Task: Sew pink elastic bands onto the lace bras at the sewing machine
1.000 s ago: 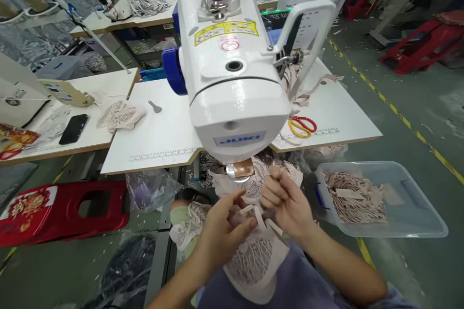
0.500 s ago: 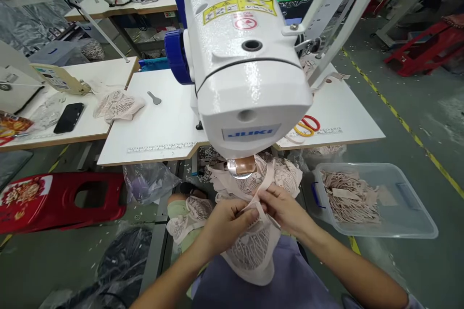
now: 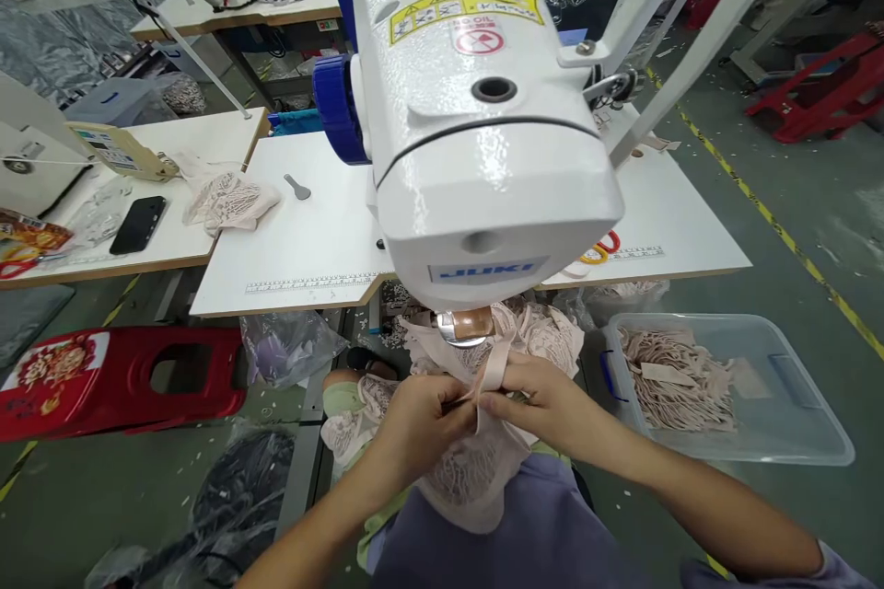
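Below the front edge of a white bench [image 3: 296, 239], under the head of a JUKI sewing machine [image 3: 483, 193], a person's two hands meet over a beige lace garment piece [image 3: 470, 479] hanging toward the lap [image 3: 511, 543]. Fingers of the left hand [image 3: 418, 419] are pinched on its bunched upper part; those of the right hand [image 3: 542, 391] are closed on a narrow strap [image 3: 495, 368] that loops above them. Good handling here likely calls for a light grip, the strap kept flat and untwisted, the sheer lace left unstretched. One second earlier, the right hand was raised in a curled fist, apart from the left; now it sits low beside it, and scissors [image 3: 599, 250] near the bench's front edge are more hidden behind the machine.
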`<state>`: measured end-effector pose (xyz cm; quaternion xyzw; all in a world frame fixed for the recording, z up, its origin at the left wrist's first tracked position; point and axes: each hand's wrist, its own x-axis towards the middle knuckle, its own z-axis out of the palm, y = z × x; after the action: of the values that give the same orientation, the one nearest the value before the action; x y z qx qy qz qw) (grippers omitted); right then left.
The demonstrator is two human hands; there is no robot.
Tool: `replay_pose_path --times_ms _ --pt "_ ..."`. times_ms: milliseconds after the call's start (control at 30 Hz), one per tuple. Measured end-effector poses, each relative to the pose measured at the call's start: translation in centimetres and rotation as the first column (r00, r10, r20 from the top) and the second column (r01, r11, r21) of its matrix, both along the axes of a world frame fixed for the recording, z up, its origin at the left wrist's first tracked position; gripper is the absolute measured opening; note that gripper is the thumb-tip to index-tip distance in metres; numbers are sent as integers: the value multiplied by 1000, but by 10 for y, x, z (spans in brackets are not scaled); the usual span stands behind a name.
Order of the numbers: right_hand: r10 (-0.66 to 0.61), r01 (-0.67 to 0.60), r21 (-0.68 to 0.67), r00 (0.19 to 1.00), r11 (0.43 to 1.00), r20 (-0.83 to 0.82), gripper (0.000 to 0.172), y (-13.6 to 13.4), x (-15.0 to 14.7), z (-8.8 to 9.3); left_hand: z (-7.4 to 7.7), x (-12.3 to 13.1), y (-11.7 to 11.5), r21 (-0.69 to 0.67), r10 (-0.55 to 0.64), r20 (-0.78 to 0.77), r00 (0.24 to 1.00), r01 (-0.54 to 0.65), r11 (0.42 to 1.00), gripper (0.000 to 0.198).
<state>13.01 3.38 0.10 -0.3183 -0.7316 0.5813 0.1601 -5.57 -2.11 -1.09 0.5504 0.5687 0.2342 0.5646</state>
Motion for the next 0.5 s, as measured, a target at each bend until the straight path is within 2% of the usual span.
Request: replay_pose_path --times_ms 67,133,200,233,267,300,333,400,433,500 --pt "-59 60 30 997 998 -51 24 -1 -2 -4 -4 4 -4 86 44 39 998 -48 995 31" --pt "-138 139 -4 982 990 -130 23 1 -2 -6 -13 13 -12 179 172 99 980 -188 966 24" --pt "-215 205 -79 961 976 -172 25 7 -2 -4 -24 24 -22 225 336 129 933 -357 907 20" --pt "-244 225 -125 956 966 -165 26 12 -1 -3 -29 27 -25 266 391 124 912 -410 873 18" --pt "-257 232 -174 957 957 -138 28 19 0 0 -33 29 -27 354 402 104 910 -412 840 17" --pt "-257 230 -220 961 948 -103 29 26 1 2 -35 28 -27 483 374 66 925 -357 799 21" --pt "-249 224 -258 966 940 -72 31 35 2 5 -35 26 -24 620 319 8 948 -255 742 27" --pt "-239 216 -297 970 930 -43 31 54 4 10 -29 15 -13 776 217 -138 966 -31 629 34" --pt "-239 214 -299 970 930 -50 29 64 4 12 -24 9 -6 780 195 -188 963 26 626 35" --pt "-263 231 -277 961 932 -82 21 81 2 13 -12 -2 9 696 199 -202 959 -2 718 33"
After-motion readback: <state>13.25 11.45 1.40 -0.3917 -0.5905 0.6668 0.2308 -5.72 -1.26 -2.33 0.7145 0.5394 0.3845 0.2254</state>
